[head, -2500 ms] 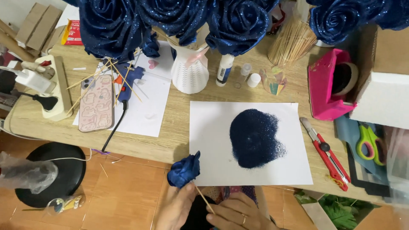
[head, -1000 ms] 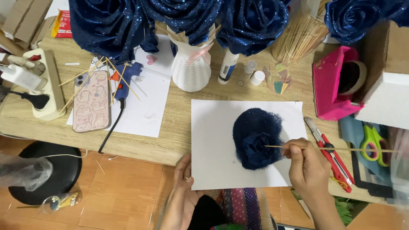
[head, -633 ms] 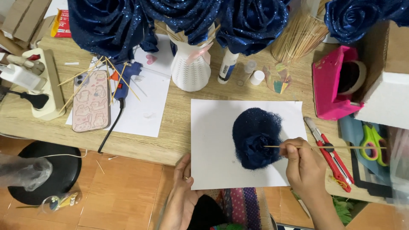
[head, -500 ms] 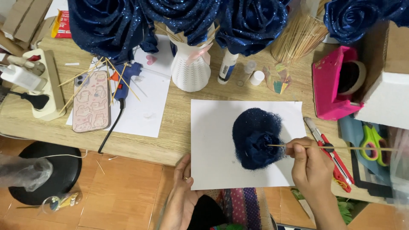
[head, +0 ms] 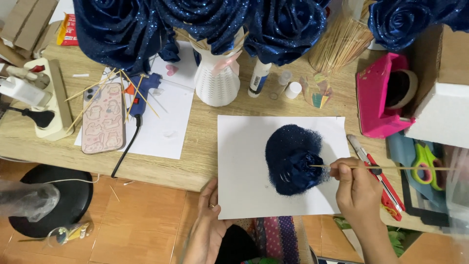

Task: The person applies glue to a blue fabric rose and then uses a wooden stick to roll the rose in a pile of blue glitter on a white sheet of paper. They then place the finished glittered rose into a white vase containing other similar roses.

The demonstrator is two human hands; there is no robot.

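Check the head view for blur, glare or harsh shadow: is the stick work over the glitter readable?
Head view: evenly lit, soft shadows, no glare on the white paper. The right hand, wooden stick and dark blue glitter pile are sharp; the left hand is clear too. The blue roses are cropped at the top edge.

White sheet (head: 244, 166) lying bare left of the glitter pile (head: 293, 159); vase (head: 217, 83) and cutter (head: 378, 178) crowding the far and right sides.
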